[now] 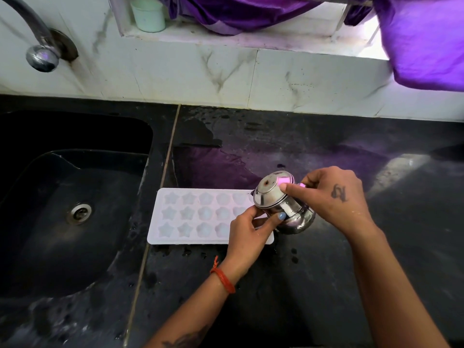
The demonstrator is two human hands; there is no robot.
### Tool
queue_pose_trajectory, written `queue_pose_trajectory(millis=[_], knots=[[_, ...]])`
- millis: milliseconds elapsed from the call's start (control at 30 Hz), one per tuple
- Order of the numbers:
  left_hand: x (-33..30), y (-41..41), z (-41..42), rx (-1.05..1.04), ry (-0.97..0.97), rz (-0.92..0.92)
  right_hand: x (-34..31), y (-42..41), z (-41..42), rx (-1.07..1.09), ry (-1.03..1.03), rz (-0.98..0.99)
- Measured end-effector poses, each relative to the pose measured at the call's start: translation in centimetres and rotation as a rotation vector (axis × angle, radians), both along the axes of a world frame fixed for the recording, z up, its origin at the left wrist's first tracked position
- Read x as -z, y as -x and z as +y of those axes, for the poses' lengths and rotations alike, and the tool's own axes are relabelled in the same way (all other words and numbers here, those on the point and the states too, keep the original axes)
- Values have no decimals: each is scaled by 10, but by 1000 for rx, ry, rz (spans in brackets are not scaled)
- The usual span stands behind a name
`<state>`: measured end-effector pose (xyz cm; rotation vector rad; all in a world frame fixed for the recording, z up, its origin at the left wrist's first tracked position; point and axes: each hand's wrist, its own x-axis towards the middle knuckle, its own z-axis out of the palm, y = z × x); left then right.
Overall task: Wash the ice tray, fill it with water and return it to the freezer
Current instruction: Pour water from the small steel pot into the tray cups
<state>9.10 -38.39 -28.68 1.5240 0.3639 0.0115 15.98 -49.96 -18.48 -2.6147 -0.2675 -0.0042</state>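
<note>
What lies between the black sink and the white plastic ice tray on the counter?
In the head view, only wet black countertop with a thin seam line lies between the black sink and the white plastic ice tray; no object stands there.

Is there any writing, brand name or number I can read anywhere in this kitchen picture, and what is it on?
No readable text shows anywhere in the head view.
Right hand: a dark tattoo mark on its back, too blurred to read as letters.
Left forearm: a tattoo at the frame's bottom edge, cut off and unreadable.
Steel pot: no label seen.
Ice tray: only star and round moulds, no markings.
Pale cup on the ledge: plain.
</note>
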Motion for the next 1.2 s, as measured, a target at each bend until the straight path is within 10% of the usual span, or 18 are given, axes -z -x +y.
queue_pose_trajectory(millis=[400,1200], knots=[[-3,-8,-5,-69,-219,-49,12,-8,-23,103,-269,170],[7,-12,-24,77,74,17,5,-5,-31,43,12,19]])
